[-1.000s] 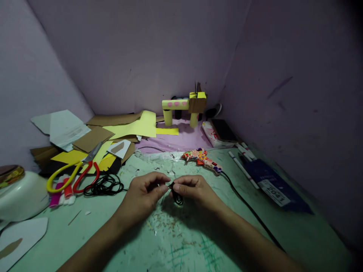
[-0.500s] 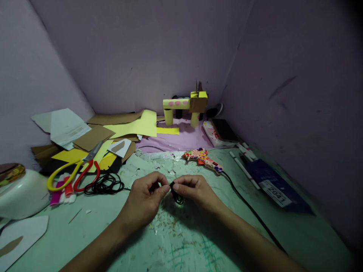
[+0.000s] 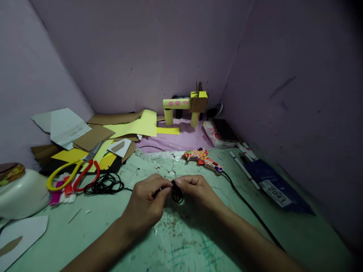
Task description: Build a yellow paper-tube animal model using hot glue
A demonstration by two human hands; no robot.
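Observation:
Both hands meet above the middle of the green table. My left hand (image 3: 149, 197) is closed, pinching black cord between thumb and forefinger. From it the cord runs left to a loose coil (image 3: 105, 184) on the table. My right hand (image 3: 195, 189) is closed too, its thumb and finger pinching the top of a small looped bundle of black cord (image 3: 177, 193), which hangs between the hands. The fingertips nearly touch. Beyond my right hand lies a flower-patterned glue gun (image 3: 202, 158).
Scissors (image 3: 90, 155) with yellow and red handles rest on paper and cardboard at the left. A yellow paper figure (image 3: 177, 104) stands at the back. White pens (image 3: 244, 170) and a dark blue packet (image 3: 272, 181) lie at the right, near the glue gun's cable (image 3: 249, 206).
My left fingers have shifted slightly right and closer to my right fingertips. The small cord bundle has swung a little upward and left.

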